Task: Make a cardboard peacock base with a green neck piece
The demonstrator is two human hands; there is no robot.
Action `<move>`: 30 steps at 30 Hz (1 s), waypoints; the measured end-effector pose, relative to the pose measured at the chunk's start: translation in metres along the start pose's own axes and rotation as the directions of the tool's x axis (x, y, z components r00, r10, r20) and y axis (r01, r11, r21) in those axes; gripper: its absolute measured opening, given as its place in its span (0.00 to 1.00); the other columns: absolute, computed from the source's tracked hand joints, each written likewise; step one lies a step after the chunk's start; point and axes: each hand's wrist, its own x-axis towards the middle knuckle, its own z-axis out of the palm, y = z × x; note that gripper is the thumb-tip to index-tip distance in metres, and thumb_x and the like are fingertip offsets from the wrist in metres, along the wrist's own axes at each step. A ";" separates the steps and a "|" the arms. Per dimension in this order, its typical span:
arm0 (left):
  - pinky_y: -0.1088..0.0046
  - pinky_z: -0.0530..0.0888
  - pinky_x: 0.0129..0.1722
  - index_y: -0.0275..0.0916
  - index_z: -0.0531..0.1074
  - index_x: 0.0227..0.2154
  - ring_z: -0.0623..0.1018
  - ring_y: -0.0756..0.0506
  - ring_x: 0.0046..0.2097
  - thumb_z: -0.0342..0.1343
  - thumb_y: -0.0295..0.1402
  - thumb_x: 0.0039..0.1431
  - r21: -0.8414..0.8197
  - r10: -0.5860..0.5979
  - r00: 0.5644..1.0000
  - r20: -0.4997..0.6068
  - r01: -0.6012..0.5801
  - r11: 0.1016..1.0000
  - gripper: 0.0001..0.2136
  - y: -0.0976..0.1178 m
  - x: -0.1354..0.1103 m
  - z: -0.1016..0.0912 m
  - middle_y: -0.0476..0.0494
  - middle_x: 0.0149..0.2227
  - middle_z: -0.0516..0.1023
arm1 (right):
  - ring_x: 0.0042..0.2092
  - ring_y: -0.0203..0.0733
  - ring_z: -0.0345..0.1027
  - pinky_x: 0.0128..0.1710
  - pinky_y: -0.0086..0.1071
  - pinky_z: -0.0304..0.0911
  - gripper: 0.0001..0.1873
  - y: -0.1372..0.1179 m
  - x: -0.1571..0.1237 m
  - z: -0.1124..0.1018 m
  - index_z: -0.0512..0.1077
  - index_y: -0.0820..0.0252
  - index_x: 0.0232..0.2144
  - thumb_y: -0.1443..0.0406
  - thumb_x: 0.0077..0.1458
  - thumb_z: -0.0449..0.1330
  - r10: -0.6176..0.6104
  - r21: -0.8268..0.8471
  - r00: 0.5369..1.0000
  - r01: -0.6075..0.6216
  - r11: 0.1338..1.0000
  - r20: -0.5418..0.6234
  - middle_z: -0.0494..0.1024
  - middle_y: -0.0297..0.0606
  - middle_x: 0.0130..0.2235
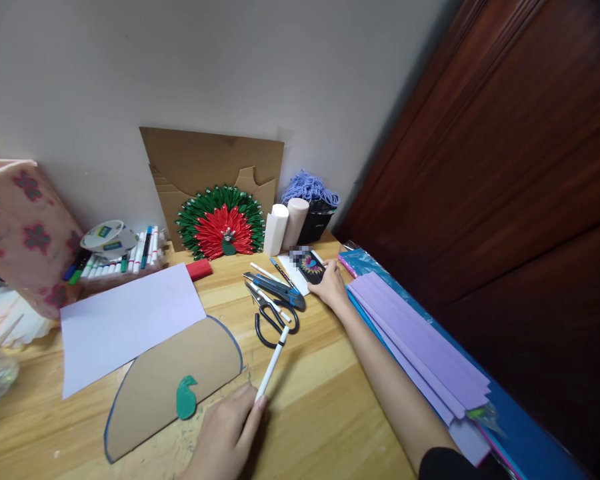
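Observation:
My left hand is closed round a white marker pen with a black band, its far end pointing up toward the scissors. At the back, my right hand grips the near edge of a dark, flat, phone-like object showing a colourful flower-like picture. It lies on something white. Left of my left hand, a half-round cardboard piece with a blue edge lies flat. A small green bird-shaped cutout rests on it. A blue-black utility knife lies beyond the scissors, among pens.
A lilac sheet overlaps the cardboard's far side. A red and green peacock-like fan leans on cardboard by the wall. Markers and a tape roll sit left. Purple sheets line the right edge, beside dark wood.

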 end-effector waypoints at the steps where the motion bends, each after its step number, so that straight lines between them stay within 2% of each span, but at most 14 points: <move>1: 0.71 0.65 0.35 0.39 0.64 0.26 0.72 0.46 0.33 0.31 0.42 0.65 0.001 0.000 1.000 0.002 0.000 1.000 0.21 0.000 0.000 0.000 0.45 0.30 0.72 | 0.46 0.51 0.65 0.42 0.37 0.61 0.32 -0.001 0.000 0.000 0.54 0.59 0.42 0.63 0.35 0.63 -0.003 0.000 1.000 0.003 1.000 -0.008 0.68 0.46 0.43; 5: 0.71 0.66 0.35 0.40 0.64 0.26 0.72 0.46 0.33 0.32 0.42 0.65 0.004 0.000 1.000 0.005 0.000 1.000 0.20 -0.001 0.000 0.000 0.46 0.29 0.72 | 0.50 0.53 0.62 0.46 0.37 0.60 0.36 -0.004 0.000 -0.002 0.55 0.65 0.46 0.64 0.33 0.64 0.006 -0.053 1.000 -0.006 0.999 -0.006 0.67 0.52 0.46; 10: 0.73 0.67 0.35 0.40 0.66 0.26 0.73 0.46 0.33 0.33 0.41 0.65 0.005 0.019 1.000 -0.017 -0.019 1.000 0.20 -0.001 0.000 0.000 0.46 0.29 0.73 | 0.54 0.58 0.59 0.51 0.40 0.56 0.49 -0.005 0.002 -0.006 0.51 0.76 0.55 0.61 0.32 0.65 0.073 -0.158 0.993 -0.058 0.986 0.089 0.64 0.62 0.51; 15: 0.74 0.67 0.33 0.40 0.67 0.25 0.73 0.47 0.32 0.34 0.40 0.65 0.030 0.040 0.997 -0.069 -0.039 0.999 0.20 0.000 -0.001 0.001 0.45 0.28 0.73 | 0.48 0.55 0.65 0.44 0.39 0.62 0.37 -0.008 0.008 -0.013 0.64 0.72 0.45 0.60 0.31 0.65 0.086 -0.223 0.980 -0.045 0.974 0.181 0.69 0.57 0.45; 18: 0.75 0.67 0.33 0.39 0.67 0.25 0.73 0.47 0.31 0.34 0.40 0.65 0.044 0.038 0.995 -0.088 -0.034 0.998 0.20 0.001 -0.001 0.001 0.45 0.28 0.73 | 0.46 0.55 0.67 0.41 0.39 0.63 0.33 -0.011 0.010 -0.014 0.66 0.70 0.41 0.61 0.29 0.66 0.093 -0.226 0.979 -0.051 0.973 0.180 0.70 0.55 0.43; 21: 0.74 0.67 0.33 0.39 0.67 0.25 0.73 0.47 0.31 0.34 0.40 0.65 0.046 0.031 0.996 -0.081 -0.028 0.999 0.20 0.002 -0.001 0.001 0.45 0.28 0.73 | 0.45 0.54 0.67 0.40 0.39 0.64 0.34 -0.015 0.009 -0.014 0.65 0.69 0.41 0.60 0.29 0.66 0.104 -0.234 0.984 -0.068 0.970 0.144 0.68 0.56 0.44; 24: 0.74 0.67 0.34 0.39 0.67 0.25 0.73 0.47 0.32 0.34 0.40 0.65 0.034 0.023 0.997 -0.068 -0.020 0.999 0.20 0.003 -0.001 0.000 0.45 0.29 0.73 | 0.45 0.55 0.67 0.40 0.40 0.64 0.34 -0.020 0.007 -0.018 0.64 0.67 0.41 0.60 0.29 0.67 0.096 -0.221 0.994 -0.082 0.972 0.056 0.68 0.55 0.44; 27: 0.74 0.67 0.34 0.39 0.67 0.25 0.73 0.47 0.33 0.34 0.40 0.65 0.016 0.020 0.998 -0.060 -0.019 1.000 0.20 0.004 -0.001 -0.001 0.45 0.29 0.73 | 0.47 0.57 0.65 0.42 0.40 0.63 0.35 -0.030 0.005 -0.031 0.61 0.68 0.43 0.58 0.32 0.66 0.067 -0.148 0.995 -0.077 0.986 -0.075 0.68 0.56 0.44; 30: 0.74 0.68 0.34 0.40 0.67 0.25 0.73 0.47 0.32 0.34 0.41 0.65 -0.002 0.020 0.998 -0.059 -0.020 1.000 0.21 0.003 -0.001 -0.001 0.45 0.28 0.73 | 0.48 0.56 0.64 0.44 0.39 0.62 0.37 -0.047 -0.003 -0.052 0.57 0.66 0.45 0.58 0.33 0.65 0.077 -0.007 0.978 -0.080 0.997 -0.195 0.67 0.54 0.46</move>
